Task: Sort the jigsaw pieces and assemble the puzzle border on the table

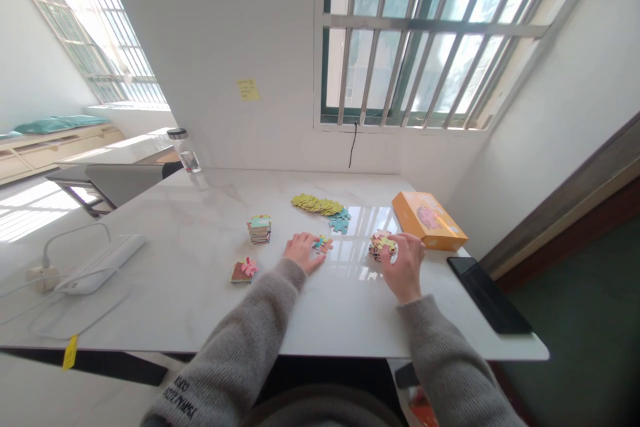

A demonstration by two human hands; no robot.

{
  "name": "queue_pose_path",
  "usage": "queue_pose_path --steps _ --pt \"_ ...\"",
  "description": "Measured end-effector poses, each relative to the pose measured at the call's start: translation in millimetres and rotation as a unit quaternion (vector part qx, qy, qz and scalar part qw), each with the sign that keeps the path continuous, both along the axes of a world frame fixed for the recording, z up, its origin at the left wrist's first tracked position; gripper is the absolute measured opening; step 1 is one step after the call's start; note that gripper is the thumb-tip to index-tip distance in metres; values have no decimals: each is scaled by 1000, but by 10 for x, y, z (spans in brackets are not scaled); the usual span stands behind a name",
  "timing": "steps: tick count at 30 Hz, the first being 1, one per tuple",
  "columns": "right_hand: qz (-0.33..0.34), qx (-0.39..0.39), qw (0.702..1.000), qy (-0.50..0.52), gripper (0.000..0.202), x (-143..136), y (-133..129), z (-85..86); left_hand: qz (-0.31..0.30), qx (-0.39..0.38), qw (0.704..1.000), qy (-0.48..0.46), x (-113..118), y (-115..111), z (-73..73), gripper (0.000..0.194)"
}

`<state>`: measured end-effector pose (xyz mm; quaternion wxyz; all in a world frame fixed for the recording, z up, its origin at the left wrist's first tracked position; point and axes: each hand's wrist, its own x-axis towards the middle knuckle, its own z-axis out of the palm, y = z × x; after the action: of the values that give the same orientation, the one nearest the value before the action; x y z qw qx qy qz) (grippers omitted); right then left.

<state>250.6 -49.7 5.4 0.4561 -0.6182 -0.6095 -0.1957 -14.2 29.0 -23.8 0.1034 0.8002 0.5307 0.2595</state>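
Observation:
My left hand [301,251] rests on the white table with thumb and fingers apart, at the left edge of a small group of colourful jigsaw pieces [324,245]. My right hand [406,265] curls its thumb and fingers around the right side of a stack of jigsaw pieces [382,244], with a yellowish piece on top. Left of my left hand stands a taller stack of pieces [260,229]. Nearer to me lies a low brown pile [242,272] with a pink piece on it. Behind, yellow-green pieces [316,204] spread in a row beside blue pieces [340,221].
An orange box [429,220] stands at the right, behind a black tablet-like slab [490,295] near the table edge. A white power strip [103,265] with cables lies at the left. A clear bottle [186,152] stands at the back-left corner, by the wall.

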Motion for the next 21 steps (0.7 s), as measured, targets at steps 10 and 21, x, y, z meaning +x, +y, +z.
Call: queue_pose_path --steps 10,21 --pt "311 -168 934 -52 28 -452 -73 -83 -87 -29 996 19 64 -68 94 26" --pt "296 -271 913 -72 35 -415 -33 -121 -138 -32 989 44 101 -168 91 59"
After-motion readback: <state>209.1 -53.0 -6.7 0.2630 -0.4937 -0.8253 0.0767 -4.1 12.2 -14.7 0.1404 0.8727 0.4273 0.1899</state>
